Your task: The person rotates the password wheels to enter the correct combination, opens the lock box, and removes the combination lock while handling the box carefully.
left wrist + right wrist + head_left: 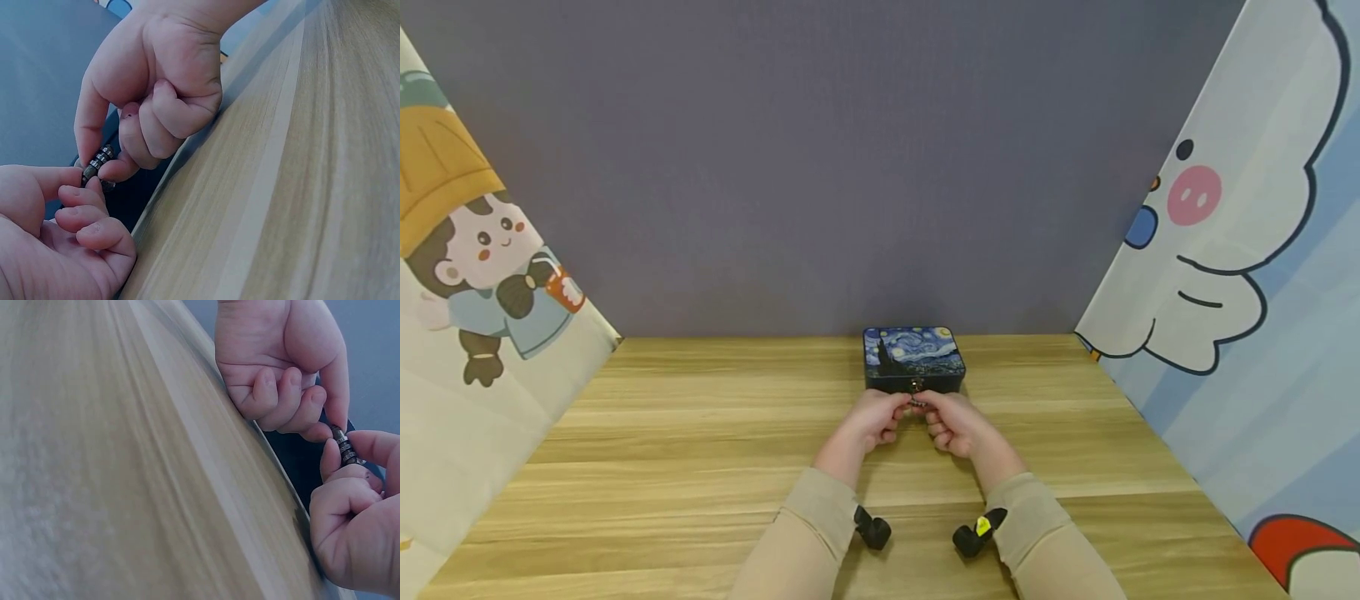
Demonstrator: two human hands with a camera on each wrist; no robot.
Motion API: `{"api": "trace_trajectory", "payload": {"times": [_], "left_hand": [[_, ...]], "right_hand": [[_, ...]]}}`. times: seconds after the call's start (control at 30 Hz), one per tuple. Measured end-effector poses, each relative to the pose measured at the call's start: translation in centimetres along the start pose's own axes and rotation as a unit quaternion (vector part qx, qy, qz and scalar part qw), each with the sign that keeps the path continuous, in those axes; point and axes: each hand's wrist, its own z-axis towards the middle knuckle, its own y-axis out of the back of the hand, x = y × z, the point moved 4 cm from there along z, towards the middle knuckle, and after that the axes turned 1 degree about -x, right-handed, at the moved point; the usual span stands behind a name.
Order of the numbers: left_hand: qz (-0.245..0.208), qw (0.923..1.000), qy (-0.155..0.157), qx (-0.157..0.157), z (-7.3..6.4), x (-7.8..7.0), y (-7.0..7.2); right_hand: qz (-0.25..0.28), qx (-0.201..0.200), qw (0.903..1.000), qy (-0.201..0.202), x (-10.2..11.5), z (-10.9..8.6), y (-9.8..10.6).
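Note:
A dark tin box [917,354] with a swirling blue night-sky picture on its lid lies closed, a small metal clasp [917,385] on its front. At that clasp is a small metal combination lock [98,161] with ridged number dials. My left hand [876,417] pinches one end of it between thumb and index finger, the other fingers curled. From the other side my right hand [953,421] pinches the lock's opposite end the same way. In the right wrist view the dials of the lock [345,449] show between the fingertips, which hide parts of it. The digits are too small to read.
The box stands on a wood-grain table [700,467], near the grey back wall [850,167]. Cartoon-printed panels flank the table, one at the left [490,333] and one at the right [1240,333]. Black wrist cameras sit at both sleeves.

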Motion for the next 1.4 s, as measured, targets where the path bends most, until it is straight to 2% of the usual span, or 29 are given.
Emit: {"api": "trace_trajectory", "payload": {"times": [1.4], "left_hand": [[-0.002,1.0000,0.004,-0.004,0.06,0.10,-0.05]], "right_hand": [[0.005,-0.009,0.9999,0.010,0.01,0.25,0.15]]}}
